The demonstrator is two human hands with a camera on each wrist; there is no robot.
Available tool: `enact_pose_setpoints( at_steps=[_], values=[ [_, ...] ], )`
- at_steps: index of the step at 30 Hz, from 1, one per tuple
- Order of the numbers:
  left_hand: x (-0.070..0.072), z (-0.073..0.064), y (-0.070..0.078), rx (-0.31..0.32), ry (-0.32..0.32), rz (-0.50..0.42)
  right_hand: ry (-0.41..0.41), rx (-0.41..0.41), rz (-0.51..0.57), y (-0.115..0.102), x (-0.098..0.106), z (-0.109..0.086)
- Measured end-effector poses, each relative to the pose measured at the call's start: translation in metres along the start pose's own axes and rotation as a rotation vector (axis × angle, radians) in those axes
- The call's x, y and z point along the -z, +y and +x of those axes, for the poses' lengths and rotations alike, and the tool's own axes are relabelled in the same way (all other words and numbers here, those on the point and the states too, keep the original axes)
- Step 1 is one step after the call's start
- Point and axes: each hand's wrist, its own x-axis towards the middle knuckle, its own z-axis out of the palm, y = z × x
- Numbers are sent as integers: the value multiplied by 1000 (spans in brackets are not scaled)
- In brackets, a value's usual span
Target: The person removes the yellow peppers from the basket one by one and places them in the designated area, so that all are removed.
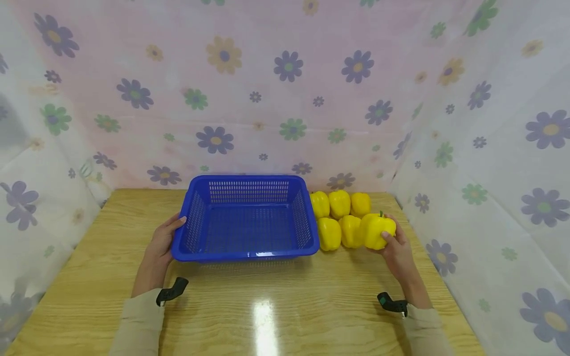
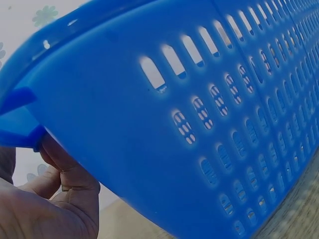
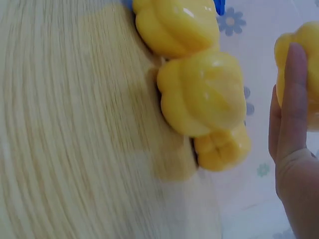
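Observation:
A blue slotted plastic basket (image 1: 249, 256) stands on the table with nothing inside it. My left hand (image 1: 162, 240) grips its left rim, thumb over the top; in the left wrist view the curled fingers (image 2: 75, 179) sit under that rim. My right hand (image 1: 398, 249) holds a yellow bell pepper (image 1: 376, 231) with its green stem up, raised off the table in the right wrist view. Several more yellow bell peppers (image 1: 329, 233) stand in two rows just right of the basket, and the held one overlaps the front row in the head view.
The wood-grain table (image 1: 213, 311) runs up to a flower-printed cloth (image 1: 249, 118) at the back. Similar cloth hangs along both sides. Each wrist wears a black strap mount, such as the right mount (image 1: 392, 302).

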Motion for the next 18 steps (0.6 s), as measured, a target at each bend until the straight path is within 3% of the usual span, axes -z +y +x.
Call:
enact_pose_setpoints(
  at_steps=[6,11,15,18],
  values=[
    [0,1,1,-10,-14,-26,69,-43,-49,-4,15,-3],
    [-2,2,1,-16,-6,-29,144,-130,-229,1,24,-2],
    [-2,2,0,-20,-6,-16,150,-178,-384,6,25,2],
    [-1,2,-1,-16,-6,-11,162,-199,-424,9,24,5]
  ],
)
